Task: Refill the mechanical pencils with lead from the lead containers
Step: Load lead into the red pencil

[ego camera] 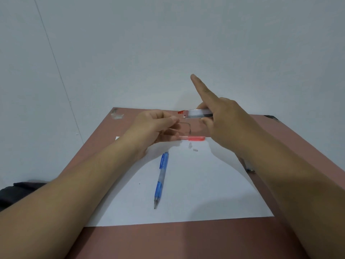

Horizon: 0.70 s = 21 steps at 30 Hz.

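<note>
My right hand (222, 120) holds a clear lead container (197, 114) with a red cap end pointing left, above the table; its index finger sticks straight up. My left hand (156, 128) is just left of the container's cap, thumb and fingertips pinched together; whether a lead is between them is too small to tell. A red mechanical pencil (192, 138) lies on the white paper (196, 193), partly under my left fingers. A blue mechanical pencil (160, 179) lies lengthwise on the paper, tip toward me. Two small pale caps (192, 147) lie near the red pencil.
The paper covers the middle of a reddish-brown table (186, 240) set against a pale wall. A small dark object (250, 169) peeks out beneath my right forearm. Dark fabric (18, 191) sits at the lower left beyond the table edge.
</note>
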Tool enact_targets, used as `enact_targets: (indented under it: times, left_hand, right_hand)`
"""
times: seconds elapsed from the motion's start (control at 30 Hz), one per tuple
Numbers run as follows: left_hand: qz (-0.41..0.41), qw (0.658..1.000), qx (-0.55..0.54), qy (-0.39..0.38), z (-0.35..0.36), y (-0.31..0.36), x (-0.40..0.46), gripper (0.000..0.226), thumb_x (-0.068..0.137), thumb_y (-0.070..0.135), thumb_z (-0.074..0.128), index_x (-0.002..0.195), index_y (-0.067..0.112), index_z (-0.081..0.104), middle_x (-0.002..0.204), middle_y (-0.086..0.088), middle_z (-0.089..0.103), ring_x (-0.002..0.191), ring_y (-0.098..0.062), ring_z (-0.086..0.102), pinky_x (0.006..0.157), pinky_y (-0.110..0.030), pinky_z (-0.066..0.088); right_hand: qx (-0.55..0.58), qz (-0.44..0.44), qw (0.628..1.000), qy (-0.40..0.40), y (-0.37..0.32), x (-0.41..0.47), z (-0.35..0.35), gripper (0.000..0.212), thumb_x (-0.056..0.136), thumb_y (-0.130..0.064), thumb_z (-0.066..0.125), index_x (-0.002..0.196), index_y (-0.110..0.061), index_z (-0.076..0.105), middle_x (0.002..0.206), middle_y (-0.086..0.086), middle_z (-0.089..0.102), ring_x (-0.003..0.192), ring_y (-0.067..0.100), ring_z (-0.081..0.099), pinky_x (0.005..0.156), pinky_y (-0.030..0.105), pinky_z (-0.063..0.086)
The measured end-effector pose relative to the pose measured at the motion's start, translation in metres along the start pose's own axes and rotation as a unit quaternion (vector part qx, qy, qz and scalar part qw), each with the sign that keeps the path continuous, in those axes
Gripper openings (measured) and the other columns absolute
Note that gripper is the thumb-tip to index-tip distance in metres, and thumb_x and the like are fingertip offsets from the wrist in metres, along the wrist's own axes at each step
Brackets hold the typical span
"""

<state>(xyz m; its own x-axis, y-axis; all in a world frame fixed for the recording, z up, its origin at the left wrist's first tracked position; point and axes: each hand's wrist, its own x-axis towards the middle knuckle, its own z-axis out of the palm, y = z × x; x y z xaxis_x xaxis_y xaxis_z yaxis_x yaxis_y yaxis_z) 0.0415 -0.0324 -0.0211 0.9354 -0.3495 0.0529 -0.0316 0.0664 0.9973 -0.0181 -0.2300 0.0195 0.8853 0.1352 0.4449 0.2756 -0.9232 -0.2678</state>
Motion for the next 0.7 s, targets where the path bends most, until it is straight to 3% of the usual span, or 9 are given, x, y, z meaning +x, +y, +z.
enact_targets:
  times: [0.2,0.47,0.7]
  left_hand:
    - [0.051,0.997,0.063,0.002,0.002,0.004,-0.004,0.01,0.094,0.014,0.069,0.098,0.006,0.073,0.096,-0.01,0.077,0.079,-0.024,0.072,0.069,-0.032,0.058]
    - [0.051,0.995,0.083,0.022,0.003,0.0,0.001,0.006,0.088,0.01,0.076,0.092,0.006,0.074,0.092,-0.017,0.076,0.076,-0.025,0.072,0.069,-0.032,0.061]
    - [0.051,0.994,0.099,0.018,0.003,-0.005,0.007,0.008,0.091,0.012,0.073,0.083,0.011,0.075,0.087,-0.01,0.077,0.073,-0.02,0.07,0.069,-0.031,0.058]
  right_hand:
    - [-0.011,-0.01,1.0,-0.001,-0.004,0.001,-0.001,0.106,0.094,-0.002,0.057,0.146,-0.066,-0.01,0.106,-0.006,0.061,0.089,0.017,0.059,0.083,0.041,0.056]
    - [-0.011,0.009,1.0,0.001,-0.004,-0.001,0.009,0.105,0.093,-0.004,0.054,0.144,-0.069,-0.011,0.105,0.0,0.063,0.088,0.023,0.061,0.08,0.047,0.057]
    - [0.001,0.018,1.0,0.011,-0.002,-0.003,0.018,0.106,0.094,-0.005,0.053,0.14,-0.074,-0.013,0.105,0.005,0.063,0.088,0.027,0.062,0.079,0.05,0.058]
